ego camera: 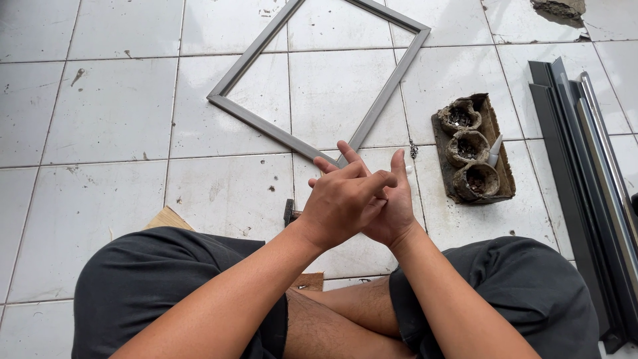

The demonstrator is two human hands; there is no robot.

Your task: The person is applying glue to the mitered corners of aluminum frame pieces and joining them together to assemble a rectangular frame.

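My left hand (335,206) and my right hand (393,211) are pressed together in front of me with their fingers interlaced, and nothing is held in either. They hover above the near corner of a grey rectangular metal frame (266,126) that lies flat on the white tiled floor (113,113). I sit on the floor in dark shorts, knees apart. A small dark object (289,211) pokes out from under my left wrist; what it is I cannot tell.
To the right of my hands a brown cardboard tray (504,169) holds three dark cups with small parts, and a white nozzle (495,149). Long dark and silvery metal profiles (585,166) lie along the right edge. A wooden board (166,218) sticks out under my left leg.
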